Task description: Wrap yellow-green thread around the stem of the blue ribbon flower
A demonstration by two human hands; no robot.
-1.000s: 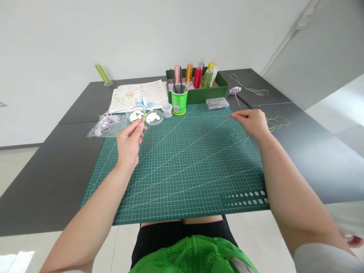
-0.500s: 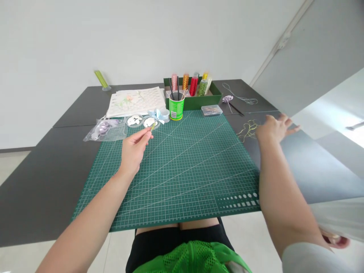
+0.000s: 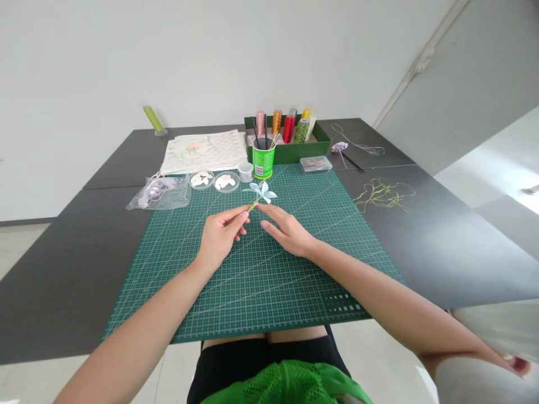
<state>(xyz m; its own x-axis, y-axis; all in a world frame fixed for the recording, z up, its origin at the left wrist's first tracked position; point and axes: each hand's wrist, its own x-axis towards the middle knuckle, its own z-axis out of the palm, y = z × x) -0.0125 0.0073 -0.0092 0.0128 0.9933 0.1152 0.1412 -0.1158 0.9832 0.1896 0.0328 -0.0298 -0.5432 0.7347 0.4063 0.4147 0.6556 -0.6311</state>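
Observation:
My left hand (image 3: 221, 235) pinches the short yellow-green stem (image 3: 252, 206) of a pale blue artificial flower (image 3: 264, 191) between thumb and fingers. The petals point away from me, above the green cutting mat (image 3: 269, 280). My right hand (image 3: 290, 233) is beside it with fingers stretched out and the thumb apart. Its fingertips are at the stem just below the petals; whether they touch it I cannot tell. A loose tangle of yellow-green thread (image 3: 385, 193) lies on the dark table right of the mat.
Two round dishes of white pieces (image 3: 226, 181), a small round container (image 3: 245, 170) and a green cup (image 3: 263, 160) with sticks stand ahead. Behind are a green box (image 3: 295, 150) of thread spools and paper sheets (image 3: 202, 157). A plastic bag (image 3: 160, 193) lies left, a clear case (image 3: 315, 164) right.
My right hand has come from the thread at the right to beside my left hand. The left hand has moved right with the flower, now turned upward. The thread tangle lies fully in view.

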